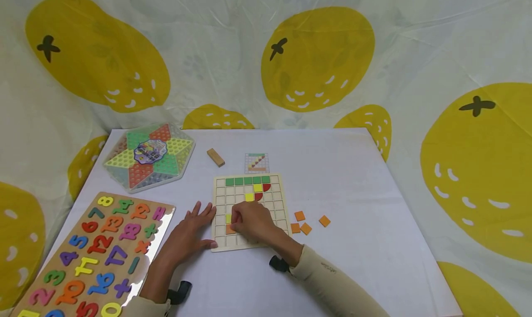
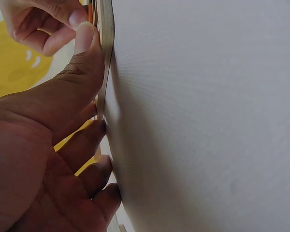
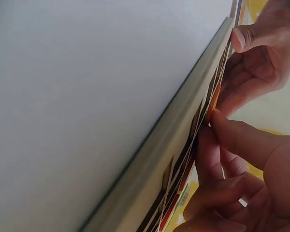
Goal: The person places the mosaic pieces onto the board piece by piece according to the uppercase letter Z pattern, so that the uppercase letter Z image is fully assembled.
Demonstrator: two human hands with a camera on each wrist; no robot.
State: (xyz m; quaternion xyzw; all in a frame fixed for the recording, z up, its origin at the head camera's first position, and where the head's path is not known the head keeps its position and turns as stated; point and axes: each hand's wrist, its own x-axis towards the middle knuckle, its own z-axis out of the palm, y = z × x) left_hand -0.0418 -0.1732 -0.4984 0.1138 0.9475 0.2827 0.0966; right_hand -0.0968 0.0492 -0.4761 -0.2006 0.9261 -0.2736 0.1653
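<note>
A wooden grid board (image 1: 278,215) lies on the table. My right hand (image 1: 253,222) is over its lower part, fingers curled, with thumb and fingertips at an orange square tile (image 1: 230,229) in a lower-left cell. The right wrist view shows the thumb against that orange tile (image 3: 214,100). My left hand (image 1: 189,231) lies at the board's left side, its fingers spread and its thumb on the lower-left corner. Green square tiles (image 1: 248,180) form a row at the top. Yellow squares (image 1: 257,187) and red quarter-round tiles (image 1: 266,187) run diagonally below, partly hidden by the right hand.
Several loose orange tiles (image 1: 305,228) lie right of the board. A pattern card (image 1: 256,163) and a wooden block (image 1: 215,157) are behind it. To the left are a number puzzle board (image 1: 99,257) and a star-patterned checkers game (image 1: 149,157).
</note>
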